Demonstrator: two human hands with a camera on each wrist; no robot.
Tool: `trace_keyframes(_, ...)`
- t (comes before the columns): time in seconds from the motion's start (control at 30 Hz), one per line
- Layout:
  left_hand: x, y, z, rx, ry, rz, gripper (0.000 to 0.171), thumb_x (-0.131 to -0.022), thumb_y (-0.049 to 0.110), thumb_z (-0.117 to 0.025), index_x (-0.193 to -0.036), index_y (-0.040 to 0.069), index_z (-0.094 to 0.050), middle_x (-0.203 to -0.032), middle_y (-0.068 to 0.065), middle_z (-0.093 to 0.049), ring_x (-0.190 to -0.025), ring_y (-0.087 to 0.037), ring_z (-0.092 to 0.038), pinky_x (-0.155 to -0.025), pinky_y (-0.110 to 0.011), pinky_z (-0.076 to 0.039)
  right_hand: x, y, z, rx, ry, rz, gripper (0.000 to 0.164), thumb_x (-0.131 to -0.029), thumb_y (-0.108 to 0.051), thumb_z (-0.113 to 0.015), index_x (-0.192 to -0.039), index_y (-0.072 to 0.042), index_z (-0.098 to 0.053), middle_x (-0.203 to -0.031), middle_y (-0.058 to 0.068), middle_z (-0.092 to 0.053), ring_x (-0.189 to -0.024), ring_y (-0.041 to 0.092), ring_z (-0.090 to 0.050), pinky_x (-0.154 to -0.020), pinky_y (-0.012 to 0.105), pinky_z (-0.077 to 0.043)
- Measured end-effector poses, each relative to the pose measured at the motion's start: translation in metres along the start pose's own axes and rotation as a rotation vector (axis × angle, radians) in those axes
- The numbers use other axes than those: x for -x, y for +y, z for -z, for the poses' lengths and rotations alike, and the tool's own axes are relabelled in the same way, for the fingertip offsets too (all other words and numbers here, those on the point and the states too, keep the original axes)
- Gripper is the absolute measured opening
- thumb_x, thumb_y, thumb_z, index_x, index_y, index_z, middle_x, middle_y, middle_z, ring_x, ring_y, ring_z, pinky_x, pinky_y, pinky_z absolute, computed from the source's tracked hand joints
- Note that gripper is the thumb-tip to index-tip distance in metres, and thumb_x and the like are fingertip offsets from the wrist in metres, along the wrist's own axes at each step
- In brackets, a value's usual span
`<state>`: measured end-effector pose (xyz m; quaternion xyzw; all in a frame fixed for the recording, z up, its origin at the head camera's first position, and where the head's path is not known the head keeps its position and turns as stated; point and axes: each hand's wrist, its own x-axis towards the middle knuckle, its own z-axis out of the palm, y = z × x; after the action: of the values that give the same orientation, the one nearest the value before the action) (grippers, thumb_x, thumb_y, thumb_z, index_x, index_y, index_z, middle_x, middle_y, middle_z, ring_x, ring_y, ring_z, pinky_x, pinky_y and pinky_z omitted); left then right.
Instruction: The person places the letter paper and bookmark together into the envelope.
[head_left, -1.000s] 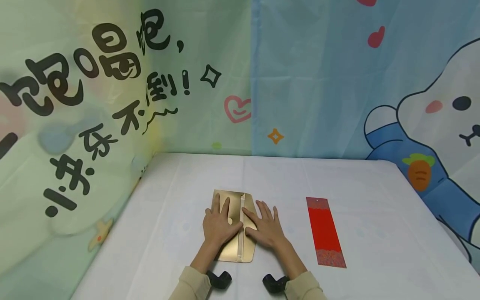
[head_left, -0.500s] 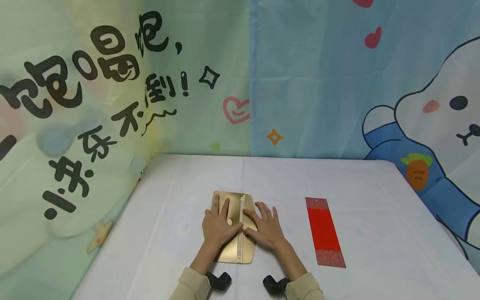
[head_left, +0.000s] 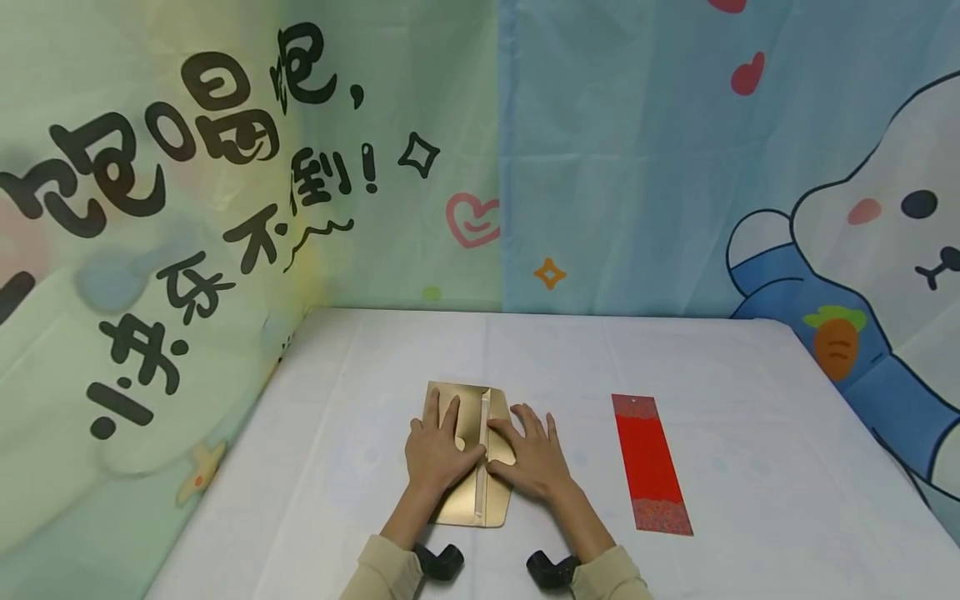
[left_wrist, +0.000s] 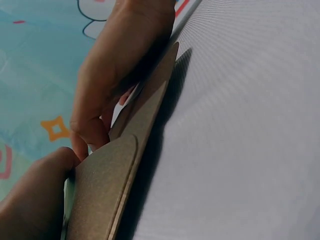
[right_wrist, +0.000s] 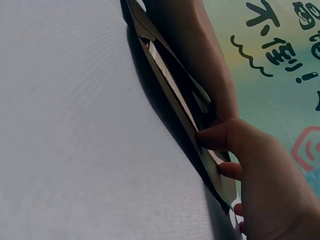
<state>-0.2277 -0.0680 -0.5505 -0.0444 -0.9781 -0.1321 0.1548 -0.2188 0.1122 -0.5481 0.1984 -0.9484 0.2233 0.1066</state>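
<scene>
A gold card envelope [head_left: 457, 500] lies on the white table, with a pale strip [head_left: 480, 496] running along its right-hand flap. My left hand [head_left: 438, 454] rests on its left part, fingers straight and pointing away, thumb stretched to the strip. My right hand [head_left: 536, 458] reaches in from the right. Its thumb and forefinger are spread apart and touch the flap near the strip, while its other fingers extend past the envelope's right edge. In the right wrist view the flap [right_wrist: 165, 92] stands slightly raised. The left wrist view shows the left thumb [left_wrist: 42, 185] close to the right hand's fingertips.
To the right lies a flat, long red card [head_left: 651, 462] with patterned ends. Black wrist devices [head_left: 441, 563] sit under both sleeves. Printed cloth walls [head_left: 405, 167] border the table at the back and left.
The right thumb and forefinger have shifted very slightly on the flap. The left hand, the envelope and the red card stay as they were.
</scene>
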Motion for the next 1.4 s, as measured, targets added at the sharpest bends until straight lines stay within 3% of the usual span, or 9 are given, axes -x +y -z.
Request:
trace_keyframes(0.27, 0.001, 0.0, 0.0, -0.007, -0.011, 0.003, 0.088, -0.067, 0.066, -0.053, -0.141, 0.021, -0.04, -0.15, -0.011, -0.023, -0.079, -0.031, -0.047, -0.056, -0.033, -0.039, 0.001, 0.006, -0.011, 0.045, 0.02, 0.002, 0.059, -0.074, -0.054, -0.054, -0.127, -0.03, -0.052, -0.136, 0.012, -0.038, -0.131, 0.029, -0.026, -0.103, 0.059, -0.01)
trace_keyframes(0.67, 0.003, 0.0, -0.001, -0.013, -0.016, -0.001, 0.088, -0.067, 0.066, -0.053, -0.141, 0.021, -0.041, -0.149, -0.012, -0.024, -0.077, -0.029, -0.047, -0.055, -0.032, -0.038, 0.003, -0.002, -0.003, 0.018, 0.012, 0.003, 0.064, -0.073, -0.06, -0.056, -0.128, -0.026, -0.054, -0.136, 0.017, -0.037, -0.13, 0.037, -0.027, -0.1, 0.062, -0.011)
trace_keyframes(1.13, 0.002, -0.001, 0.001, -0.018, -0.01, -0.001, 0.09, -0.066, 0.068, -0.054, -0.141, 0.021, -0.041, -0.15, -0.012, -0.023, -0.08, -0.033, -0.049, -0.058, -0.036, -0.042, 0.001, -0.005, -0.001, 0.051, -0.066, -0.038, 0.068, -0.074, -0.063, -0.053, -0.134, -0.032, -0.049, -0.143, 0.015, -0.032, -0.135, 0.035, -0.02, -0.103, 0.06, -0.006)
trace_keyframes(1.4, 0.001, 0.0, 0.001, -0.016, 0.012, 0.007, 0.09, -0.064, 0.066, -0.055, -0.14, 0.02, -0.043, -0.148, -0.013, -0.026, -0.075, -0.03, -0.047, -0.054, -0.033, -0.039, 0.001, -0.007, 0.002, 0.06, -0.053, -0.027, 0.068, -0.074, -0.061, -0.054, -0.134, -0.028, -0.05, -0.142, 0.016, -0.034, -0.133, 0.036, -0.023, -0.102, 0.061, -0.008)
